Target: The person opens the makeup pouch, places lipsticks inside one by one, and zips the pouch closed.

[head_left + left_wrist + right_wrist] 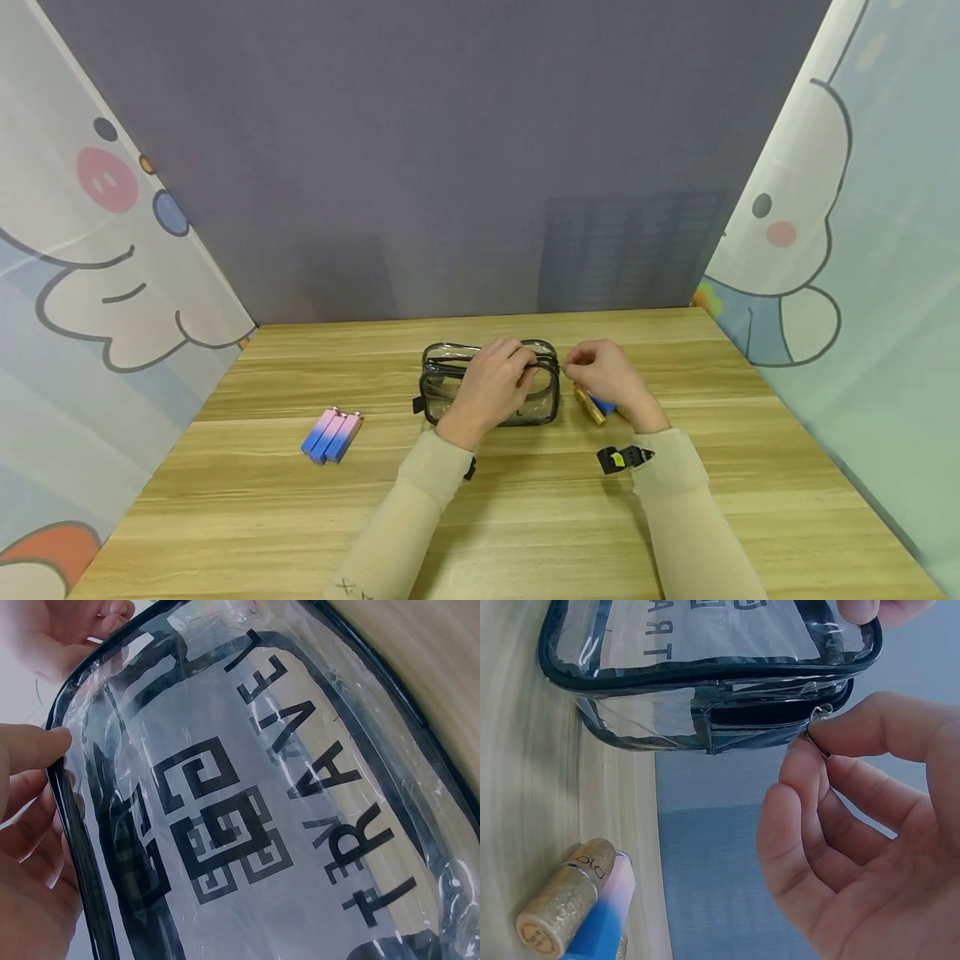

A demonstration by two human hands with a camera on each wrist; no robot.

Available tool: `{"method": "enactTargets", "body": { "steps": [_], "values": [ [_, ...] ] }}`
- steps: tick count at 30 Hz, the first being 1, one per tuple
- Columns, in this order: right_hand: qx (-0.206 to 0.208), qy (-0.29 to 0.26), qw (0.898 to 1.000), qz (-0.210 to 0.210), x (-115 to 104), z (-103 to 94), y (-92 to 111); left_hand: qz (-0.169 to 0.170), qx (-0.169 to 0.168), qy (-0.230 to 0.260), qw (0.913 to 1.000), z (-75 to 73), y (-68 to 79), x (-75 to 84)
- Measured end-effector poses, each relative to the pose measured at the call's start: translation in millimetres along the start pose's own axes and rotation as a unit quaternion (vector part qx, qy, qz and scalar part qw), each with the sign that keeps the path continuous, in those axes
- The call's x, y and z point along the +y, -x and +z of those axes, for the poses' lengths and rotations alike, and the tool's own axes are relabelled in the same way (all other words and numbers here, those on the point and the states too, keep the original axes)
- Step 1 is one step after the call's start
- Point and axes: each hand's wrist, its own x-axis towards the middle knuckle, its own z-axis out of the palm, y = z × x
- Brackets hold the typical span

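Note:
A clear pouch with black trim (pixel 536 408) stands upright on the table, with black "TRAVEL" lettering (pixel 322 802) on its side. My left hand (pixel 495 379) grips its top edge, thumb and fingers on either side of the trim in the left wrist view. At the pouch's right end my right hand (pixel 603 371) pinches a small metal zipper pull (pixel 821 712) between thumb and forefinger. Below the right hand lie a gold lipstick tube (pixel 562 900) and a pink-and-blue tube (pixel 615 900), apart from the pouch. The left hand hides part of the pouch's top in the head view.
Several pink-and-blue tubes (pixel 332 435) lie side by side on the wooden table (pixel 247 500), left of the pouch. A grey panel (pixel 450 167) rises behind the table's back edge. Printed cartoon curtains (pixel 847 208) hang at both sides.

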Motion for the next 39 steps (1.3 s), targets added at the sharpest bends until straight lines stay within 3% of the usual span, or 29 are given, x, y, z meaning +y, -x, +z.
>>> {"method": "enactTargets", "body": {
  "steps": [39],
  "values": [
    [-0.048, -0.034, 0.998, 0.018, 14.4, 2.7, -4.3, -0.006, 0.002, -0.002, 1.0, -1.2, 0.7, 1.4]
  ]
}}
